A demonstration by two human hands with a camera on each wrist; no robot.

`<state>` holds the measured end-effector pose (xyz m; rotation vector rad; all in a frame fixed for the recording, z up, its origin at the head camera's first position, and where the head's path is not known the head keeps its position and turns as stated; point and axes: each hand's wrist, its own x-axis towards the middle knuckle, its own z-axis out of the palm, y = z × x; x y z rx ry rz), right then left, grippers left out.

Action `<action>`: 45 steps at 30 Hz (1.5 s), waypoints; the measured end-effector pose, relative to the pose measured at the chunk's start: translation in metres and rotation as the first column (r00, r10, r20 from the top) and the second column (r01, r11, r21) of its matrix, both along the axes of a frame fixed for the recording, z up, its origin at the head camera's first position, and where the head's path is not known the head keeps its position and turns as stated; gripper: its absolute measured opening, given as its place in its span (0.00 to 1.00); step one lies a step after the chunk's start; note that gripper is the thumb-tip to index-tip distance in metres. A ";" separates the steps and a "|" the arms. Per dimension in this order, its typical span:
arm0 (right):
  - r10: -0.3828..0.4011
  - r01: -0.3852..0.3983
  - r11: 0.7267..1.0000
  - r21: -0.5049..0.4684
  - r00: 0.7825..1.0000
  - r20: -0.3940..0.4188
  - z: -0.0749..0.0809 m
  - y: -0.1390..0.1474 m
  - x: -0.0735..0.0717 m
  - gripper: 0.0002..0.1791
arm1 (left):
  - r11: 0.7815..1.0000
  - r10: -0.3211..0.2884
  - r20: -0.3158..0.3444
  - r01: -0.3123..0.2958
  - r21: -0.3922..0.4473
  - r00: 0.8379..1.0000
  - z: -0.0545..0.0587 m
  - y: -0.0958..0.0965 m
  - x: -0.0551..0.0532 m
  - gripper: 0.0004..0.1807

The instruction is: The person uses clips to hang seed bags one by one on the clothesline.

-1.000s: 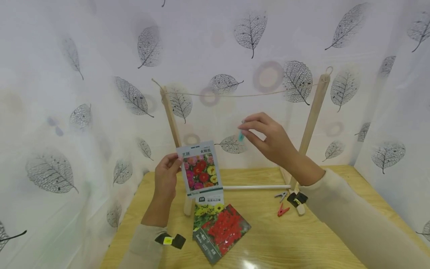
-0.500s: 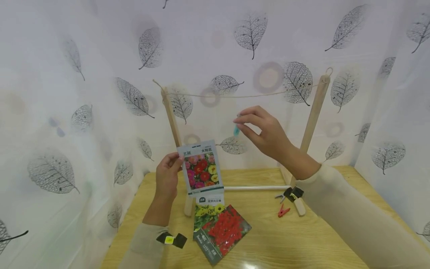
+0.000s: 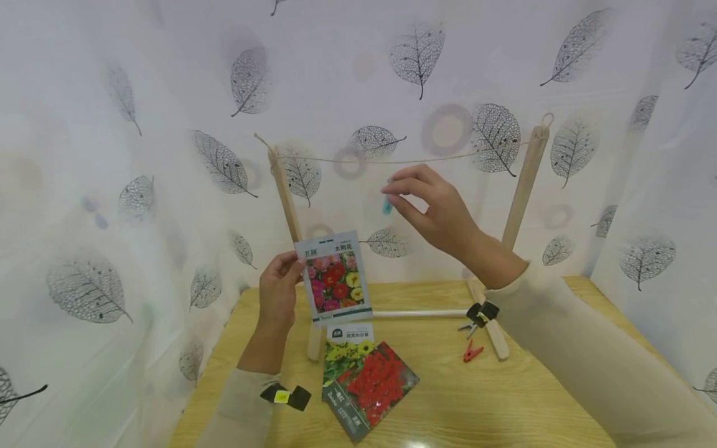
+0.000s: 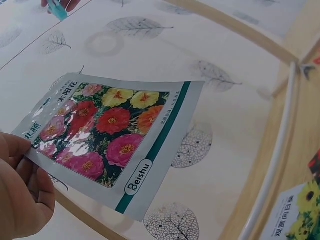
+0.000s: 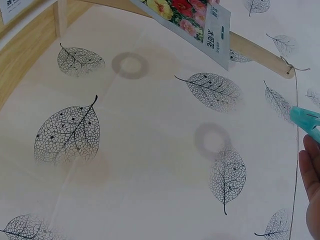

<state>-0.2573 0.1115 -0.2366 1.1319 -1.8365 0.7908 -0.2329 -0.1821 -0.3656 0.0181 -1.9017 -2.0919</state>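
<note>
My left hand (image 3: 278,292) pinches the left edge of a seed packet (image 3: 335,280) printed with pink, red and yellow flowers, holding it up in front of the left post. In the left wrist view the packet (image 4: 110,135) is tilted, with thumb and fingers at one corner. My right hand (image 3: 439,211) pinches a small turquoise clothespin (image 3: 387,205) between thumb and fingertips, just below the string (image 3: 403,162). The right wrist view has the clothespin (image 5: 306,121) at its right edge, overlapping the string there.
The string spans two wooden posts (image 3: 525,186) joined by a white rod (image 3: 420,313). Two more packets lie overlapping on the table: a yellow-flower one (image 3: 338,358) and a red-flower one (image 3: 378,386). A red clothespin (image 3: 472,352) and a grey clothespin (image 3: 468,328) lie right.
My right hand has moved up and to the left with the turquoise clothespin, closer to the string. The left hand and its packet have stayed nearly in place.
</note>
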 end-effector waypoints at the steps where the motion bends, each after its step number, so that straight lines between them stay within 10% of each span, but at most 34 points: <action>1: 0.000 0.000 1.000 -0.001 1.000 0.000 0.001 -0.001 0.000 0.08 | 1.000 0.000 0.000 0.000 0.001 1.000 0.000 0.000 0.000 0.14; 45: -0.016 0.012 0.999 0.037 0.992 0.126 0.046 -0.028 -0.017 0.12 | 1.000 0.024 -0.024 -0.024 -0.007 0.999 0.025 -0.002 -0.022 0.10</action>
